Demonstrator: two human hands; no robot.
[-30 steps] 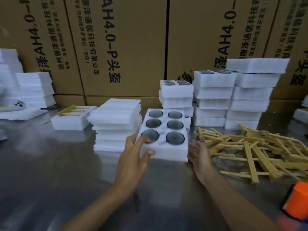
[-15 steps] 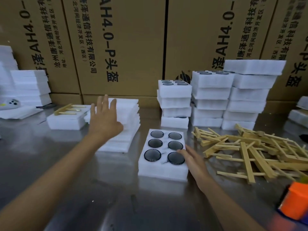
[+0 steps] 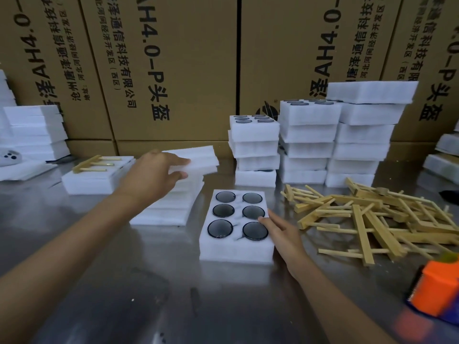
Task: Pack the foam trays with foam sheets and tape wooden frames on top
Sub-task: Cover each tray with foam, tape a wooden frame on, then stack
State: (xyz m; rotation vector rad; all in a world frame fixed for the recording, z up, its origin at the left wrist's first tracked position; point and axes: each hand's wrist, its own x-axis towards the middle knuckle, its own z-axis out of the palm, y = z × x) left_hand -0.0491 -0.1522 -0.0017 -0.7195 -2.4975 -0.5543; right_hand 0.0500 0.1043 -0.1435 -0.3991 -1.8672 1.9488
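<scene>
— Where's the tray, and where are your hands?

— The foam tray (image 3: 236, 240) lies flat on the table (image 3: 104, 301) in front of me, between my arms; my right hand (image 3: 283, 234) rests open against its right edge, fingertips touching the top by the nearest round holes; my left hand (image 3: 151, 176) is up on the stack of foam sheets (image 3: 173, 194) just left of the tray, thumb and fingers pinching the top sheet (image 3: 198, 158), which is lifted at a slant.

— What is it all made of?

— The tray is a white, grainy block with six round holes, each holding a dark glassy disc; the sheets are thin and white; to the right lies a loose heap of pale wooden frames (image 3: 377, 219), and an orange tape dispenser (image 3: 434, 286) sits near my right forearm.

— And around you?

— The table is shiny grey metal; more white trays are piled behind (image 3: 330, 142); brown cardboard boxes (image 3: 173, 58) printed in black make the back wall.
</scene>
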